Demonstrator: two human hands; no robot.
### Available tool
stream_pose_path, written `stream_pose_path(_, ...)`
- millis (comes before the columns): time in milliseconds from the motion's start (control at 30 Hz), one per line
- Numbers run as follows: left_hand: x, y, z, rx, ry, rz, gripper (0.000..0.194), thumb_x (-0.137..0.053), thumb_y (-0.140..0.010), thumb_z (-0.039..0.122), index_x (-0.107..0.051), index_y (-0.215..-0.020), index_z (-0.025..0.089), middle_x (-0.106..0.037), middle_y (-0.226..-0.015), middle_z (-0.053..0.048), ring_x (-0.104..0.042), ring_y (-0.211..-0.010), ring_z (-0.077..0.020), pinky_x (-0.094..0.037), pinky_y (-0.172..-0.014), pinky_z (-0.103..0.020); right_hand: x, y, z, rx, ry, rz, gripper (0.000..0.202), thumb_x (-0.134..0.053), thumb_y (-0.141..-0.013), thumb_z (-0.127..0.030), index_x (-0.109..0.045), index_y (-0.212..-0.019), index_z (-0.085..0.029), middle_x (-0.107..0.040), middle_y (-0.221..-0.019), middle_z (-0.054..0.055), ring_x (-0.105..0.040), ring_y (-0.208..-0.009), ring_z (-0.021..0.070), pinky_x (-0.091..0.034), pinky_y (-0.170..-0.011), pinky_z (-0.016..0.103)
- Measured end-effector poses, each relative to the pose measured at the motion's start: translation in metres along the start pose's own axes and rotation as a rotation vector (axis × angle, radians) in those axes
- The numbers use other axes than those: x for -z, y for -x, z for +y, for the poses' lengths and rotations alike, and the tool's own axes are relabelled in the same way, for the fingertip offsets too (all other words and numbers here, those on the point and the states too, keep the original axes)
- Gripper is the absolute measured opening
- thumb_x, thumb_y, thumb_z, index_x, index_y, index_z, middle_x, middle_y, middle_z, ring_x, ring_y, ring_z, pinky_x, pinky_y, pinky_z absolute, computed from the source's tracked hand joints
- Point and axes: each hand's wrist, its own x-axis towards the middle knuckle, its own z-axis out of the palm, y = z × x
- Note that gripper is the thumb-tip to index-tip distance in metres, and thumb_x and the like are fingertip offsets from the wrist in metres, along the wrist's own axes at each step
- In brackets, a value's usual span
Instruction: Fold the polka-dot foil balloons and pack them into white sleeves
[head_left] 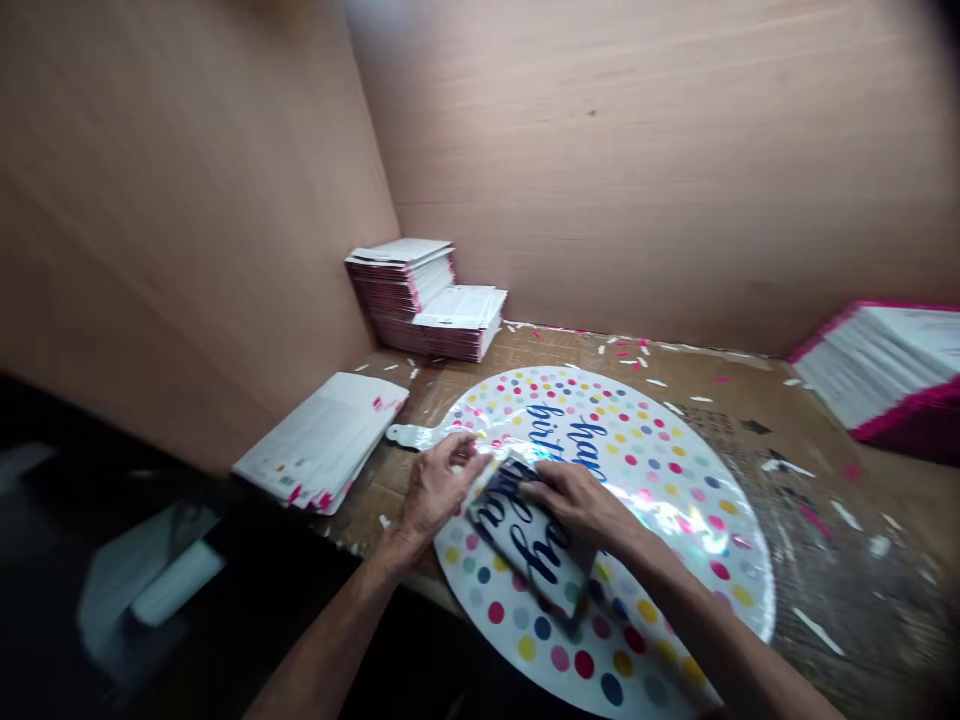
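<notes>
A large round foil balloon [679, 500] lies flat, white with coloured dots and dark blue "have" and "birth" script, its neck pointing left. On top of it is a folded foil balloon [536, 535], a blurred rectangle with dark script letters. My right hand [574, 500] has its fingers closed over the upper right edge of this folded one. Close by, at its upper left corner, my left hand [442, 482] has bent fingers with a gap between thumb and forefinger; whether the tips touch the corner is not clear.
A stack of white packs with pink edges [405, 300] stands in the back corner. A smaller white pile [322, 440] lies left, near the table edge. More packs [892, 370] lean at right. Paper scraps litter the cardboard [810, 520]. Wooden walls [637, 170] enclose back and left.
</notes>
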Motion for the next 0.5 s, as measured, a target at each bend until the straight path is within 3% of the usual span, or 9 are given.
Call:
stream_pose_path(100,0.059,0.002,-0.036,0.1,-0.621,0.217,0.035,-0.045,-0.093,0.033,-0.06,-0.116,0.012,-0.067,-0.113,-0.017,-0.062,-0.106,-0.0286,-0.048,-0.091,-0.041,-0.006,0.017,0.017,-0.05,-0.058,0.012,0.035,-0.043,-0.092,-0.047,-0.047,-0.068,-0.022,-0.058,-0.071,0.0,-0.051,-0.066,0.0164,-0.037,-0.062,0.028)
stream_pose_path(200,0.104,0.003,-0.062,0.269,-1.041,0.106,0.039,-0.035,-0.096,0.03,-0.061,-0.111,0.005,-0.063,-0.113,-0.025,-0.057,-0.11,-0.0356,-0.046,-0.089,-0.045,-0.01,0.031,0.029,-0.082,-0.136,-0.001,0.039,-0.04,-0.092,-0.053,-0.042,-0.067,-0.022,-0.056,-0.068,0.0,-0.049,-0.063,0.0162,-0.037,-0.059,0.029)
stream_pose_path(267,0.117,0.001,-0.069,0.288,-1.073,0.001,0.038,-0.031,-0.095,0.025,-0.064,-0.1,0.007,-0.064,-0.105,-0.024,-0.06,-0.103,-0.0349,-0.047,-0.084,-0.043,-0.01,0.035,0.03,-0.088,-0.147,0.009,0.04,-0.04,-0.092,-0.054,-0.042,-0.067,-0.022,-0.055,-0.067,-0.001,-0.049,-0.063,0.0161,-0.036,-0.058,0.028)
stream_pose_path(400,0.122,-0.004,-0.07,0.249,-1.05,-0.104,0.034,-0.034,-0.087,0.009,-0.068,-0.091,0.009,-0.066,-0.1,-0.022,-0.063,-0.097,-0.0313,-0.046,-0.082,-0.039,-0.01,0.035,0.028,-0.101,-0.178,0.0,0.039,-0.041,-0.091,-0.054,-0.045,-0.069,-0.022,-0.054,-0.067,-0.001,-0.048,-0.063,0.0157,-0.037,-0.058,0.028)
stream_pose_path(500,0.127,-0.012,-0.066,0.225,-1.006,-0.135,0.027,-0.041,-0.084,0.011,-0.068,-0.085,0.013,-0.068,-0.092,-0.019,-0.065,-0.096,-0.0302,-0.047,-0.083,-0.038,-0.01,0.033,0.029,-0.097,-0.233,0.008,0.039,-0.042,-0.09,-0.055,-0.045,-0.07,-0.022,-0.054,-0.069,-0.001,-0.048,-0.064,0.0154,-0.037,-0.058,0.027)
